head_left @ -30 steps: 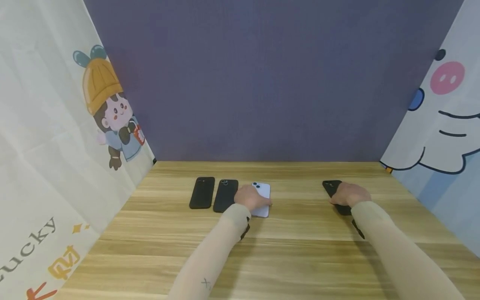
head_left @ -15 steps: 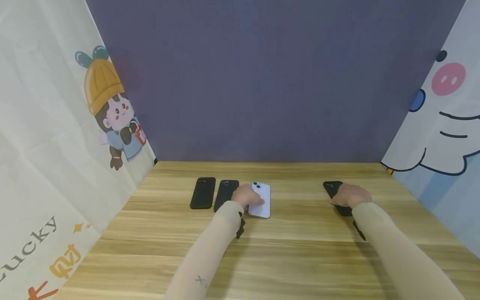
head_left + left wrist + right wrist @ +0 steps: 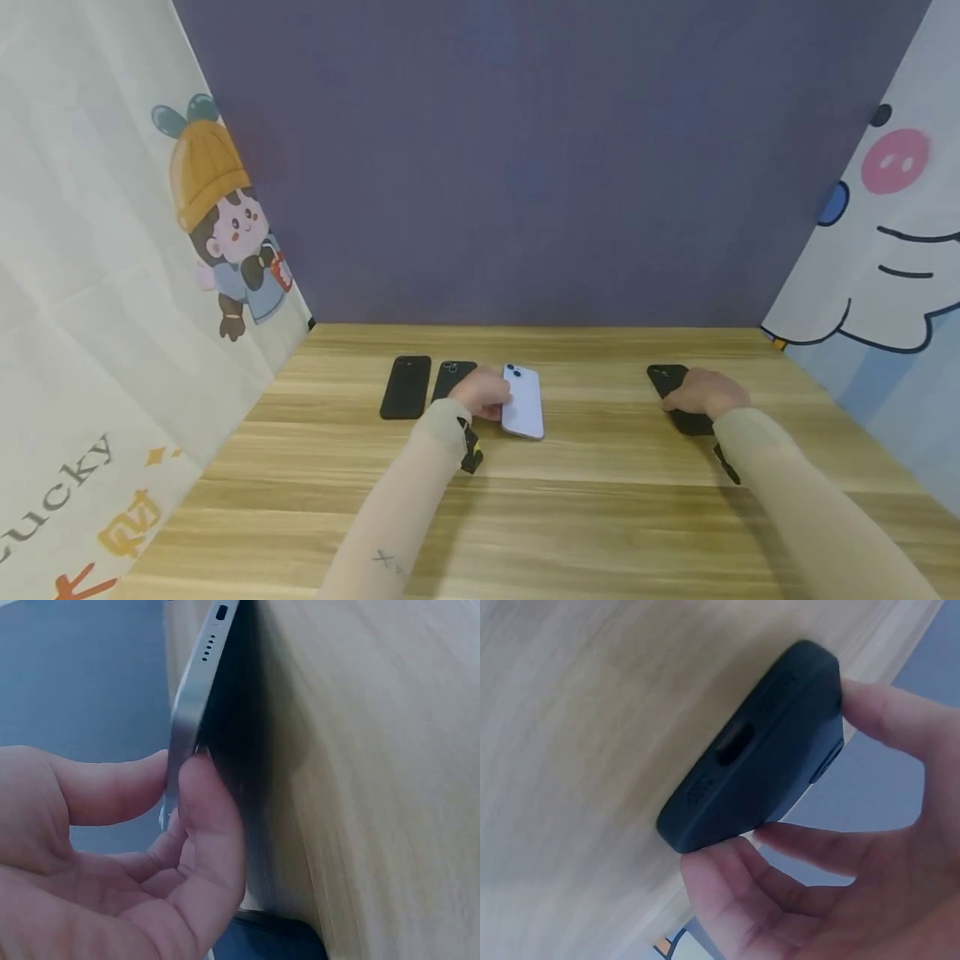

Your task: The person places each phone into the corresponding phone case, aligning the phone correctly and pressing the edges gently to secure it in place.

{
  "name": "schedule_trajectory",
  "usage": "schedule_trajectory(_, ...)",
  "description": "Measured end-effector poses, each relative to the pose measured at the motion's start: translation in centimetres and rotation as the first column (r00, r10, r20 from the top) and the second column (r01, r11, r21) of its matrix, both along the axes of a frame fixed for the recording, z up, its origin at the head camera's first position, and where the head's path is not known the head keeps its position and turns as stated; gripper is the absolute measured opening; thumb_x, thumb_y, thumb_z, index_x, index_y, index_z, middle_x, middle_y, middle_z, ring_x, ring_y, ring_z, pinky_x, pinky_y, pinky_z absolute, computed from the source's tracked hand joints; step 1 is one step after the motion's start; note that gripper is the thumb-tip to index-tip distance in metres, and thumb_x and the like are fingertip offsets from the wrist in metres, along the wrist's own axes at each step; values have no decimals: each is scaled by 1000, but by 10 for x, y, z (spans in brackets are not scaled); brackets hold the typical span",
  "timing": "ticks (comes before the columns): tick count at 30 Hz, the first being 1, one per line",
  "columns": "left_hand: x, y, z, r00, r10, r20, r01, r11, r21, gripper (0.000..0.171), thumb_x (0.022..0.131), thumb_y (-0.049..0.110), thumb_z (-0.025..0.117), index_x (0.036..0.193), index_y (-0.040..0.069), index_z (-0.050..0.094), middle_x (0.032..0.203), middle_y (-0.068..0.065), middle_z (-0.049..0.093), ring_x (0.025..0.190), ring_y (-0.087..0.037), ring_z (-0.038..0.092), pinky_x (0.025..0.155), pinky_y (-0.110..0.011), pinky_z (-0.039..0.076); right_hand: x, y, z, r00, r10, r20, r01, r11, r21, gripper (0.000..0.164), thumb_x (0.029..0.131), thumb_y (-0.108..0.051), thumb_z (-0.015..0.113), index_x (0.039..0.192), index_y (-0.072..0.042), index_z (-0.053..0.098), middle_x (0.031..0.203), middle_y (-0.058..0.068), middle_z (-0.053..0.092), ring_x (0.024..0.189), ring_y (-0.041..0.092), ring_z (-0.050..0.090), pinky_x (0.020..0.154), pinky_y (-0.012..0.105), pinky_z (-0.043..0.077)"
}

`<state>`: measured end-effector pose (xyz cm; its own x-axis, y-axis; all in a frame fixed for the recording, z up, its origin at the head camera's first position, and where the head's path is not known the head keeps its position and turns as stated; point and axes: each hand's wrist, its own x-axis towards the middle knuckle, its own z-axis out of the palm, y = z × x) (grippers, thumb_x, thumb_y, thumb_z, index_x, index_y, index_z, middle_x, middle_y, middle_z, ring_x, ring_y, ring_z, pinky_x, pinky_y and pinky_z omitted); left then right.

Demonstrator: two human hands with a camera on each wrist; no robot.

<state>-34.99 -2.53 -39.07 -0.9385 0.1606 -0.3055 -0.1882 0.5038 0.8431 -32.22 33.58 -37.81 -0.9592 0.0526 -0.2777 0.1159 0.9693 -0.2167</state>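
Observation:
My left hand (image 3: 478, 392) pinches a pale lavender phone (image 3: 525, 402) by its left edge. In the left wrist view, the thumb lies on the back of that phone (image 3: 196, 697) and a curled finger is under it, with its edge tilted up off the wood. Over on the right, my right hand (image 3: 708, 392) holds a black phone (image 3: 666, 379) in a dark case. Seen from the right wrist, thumb and fingers grip opposite sides of this cased phone (image 3: 765, 765), its port end facing the camera. Its camera side is up.
Left of the lavender phone lie two more dark phones: one black phone (image 3: 406, 387) and a second dark phone (image 3: 452, 377) partly covered by my left hand. The wooden table (image 3: 570, 533) meets a dark panel (image 3: 525, 167) behind, with printed cloths (image 3: 82, 250) at the sides.
My left hand has shifted left from over the lavender phone to its left edge, now pinching it, and that edge has come up. The right hand keeps its grip, almost still.

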Motion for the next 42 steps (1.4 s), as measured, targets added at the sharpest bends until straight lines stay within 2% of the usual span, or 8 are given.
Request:
schedule_trajectory(9, -2, -12, -5, 1000, -7, 30, 2, 990, 143, 8, 89, -6, 59, 96, -6, 63, 78, -11, 59, 69, -22, 58, 65, -32, 57, 2, -5, -3, 999, 1, -44, -3, 999, -47, 93, 88, -55, 66, 139, 19, 42, 139, 44, 43, 117, 60, 50, 89, 61, 49)
schedule_trajectory(19, -8, -17, -11, 998, 4, 70, -17, 981, 195, 18, 89, -8, 57, 105, -9, 65, 81, -14, 65, 68, -21, 63, 68, -33, 60, 1, -23, -1, 997, 7, -75, -19, 988, -156, 91, 85, -54, 69, 133, 20, 48, 134, 40, 50, 114, 55, 54, 92, 59, 48)
schedule_trajectory(21, -7, -17, -11, 998, 4, 68, -17, 980, 197, 17, 89, -7, 57, 104, -9, 64, 81, -13, 64, 68, -21, 63, 68, -33, 60, 2, -28, -1, 997, -5, -78, -12, 977, -215, 85, 85, -53, 70, 129, 18, 51, 127, 38, 54, 108, 50, 57, 88, 56, 50)
schedule_trajectory(24, -6, -16, -11, 998, -3, 64, -11, 978, 210, 16, 89, -7, 57, 103, -9, 64, 81, -13, 65, 67, -21, 63, 69, -33, 60, 4, -37, -1, 997, -27, -75, 2, 947, -320, 64, 85, -49, 73, 106, 9, 57, 102, 26, 56, 89, 37, 56, 75, 44, 49)
schedule_trajectory(26, -5, -16, -10, 997, -14, 70, -2, 974, 225, 16, 89, -7, 57, 103, -10, 64, 80, -13, 65, 67, -20, 63, 70, -33, 60, 6, -44, -2, 996, -43, -77, 10, 924, -383, 50, 83, -45, 75, 84, -2, 50, 83, 11, 47, 75, 26, 47, 66, 37, 43)
schedule_trajectory(28, -4, -16, -9, 997, -30, 71, 12, 970, 241, 17, 89, -7, 57, 104, -11, 65, 81, -14, 66, 68, -20, 64, 71, -33, 60, 7, -50, -3, 996, -48, -81, 10, 908, -419, 49, 83, -43, 77, 77, -10, 41, 78, 5, 38, 72, 22, 40, 63, 34, 38)
schedule_trajectory(38, -1, -15, -9, 996, -22, 86, -4, 955, 296, 12, 93, -5, 59, 103, -11, 64, 82, -14, 64, 69, -20, 63, 73, -32, 60, 1, -78, -3, 997, -11, -79, -24, 902, -432, 54, 84, -50, 73, 64, -18, 35, 61, -4, 33, 46, 10, 30, 46, 25, 31)
schedule_trajectory(42, -1, -15, -11, 995, -21, 97, -13, 944, 331, 10, 92, -5, 60, 100, -10, 64, 80, -12, 63, 68, -19, 62, 72, -32, 60, 3, -88, 1, 996, -2, -92, -39, 892, -450, 52, 84, -51, 73, 63, -18, 38, 60, -4, 36, 43, 10, 34, 45, 25, 35)
